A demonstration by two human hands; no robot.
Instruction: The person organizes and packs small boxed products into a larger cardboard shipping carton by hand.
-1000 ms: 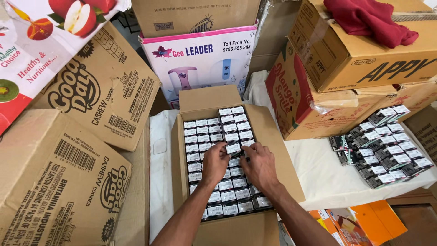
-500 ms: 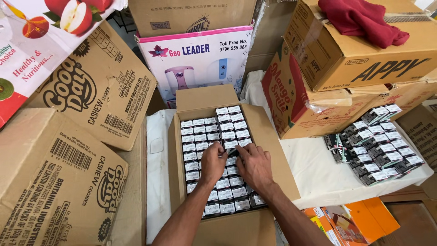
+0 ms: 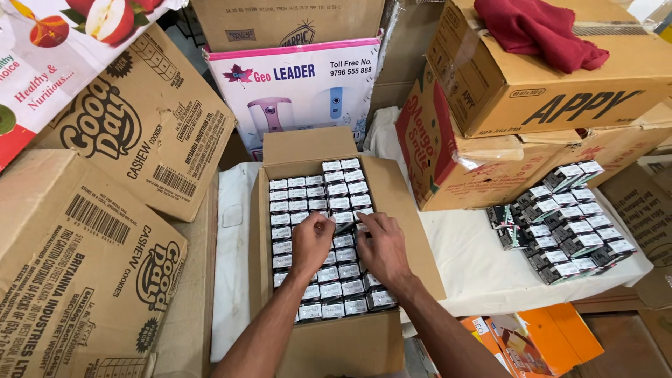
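An open brown cardboard box (image 3: pixel 413 231) sits on a white-covered table, packed with rows of small dark packets with white ends (image 3: pixel 315 196). Both of my hands are inside it, side by side. My left hand (image 3: pixel 311 241) and my right hand (image 3: pixel 381 248) press their fingertips onto one packet (image 3: pixel 344 219) in the middle rows. Whether either hand grips that packet I cannot tell.
A loose stack of the same small packets (image 3: pixel 560 224) lies on the white cloth (image 3: pixel 476 266) to the right. Large cardboard cartons (image 3: pixel 126 133) crowd the left, back and right; a red cloth (image 3: pixel 539 28) lies on one. Orange packages (image 3: pixel 539 343) sit below the table edge.
The view has shifted slightly; my hands have stayed on the middle rows, with the fingers drawn closer together onto one packet.
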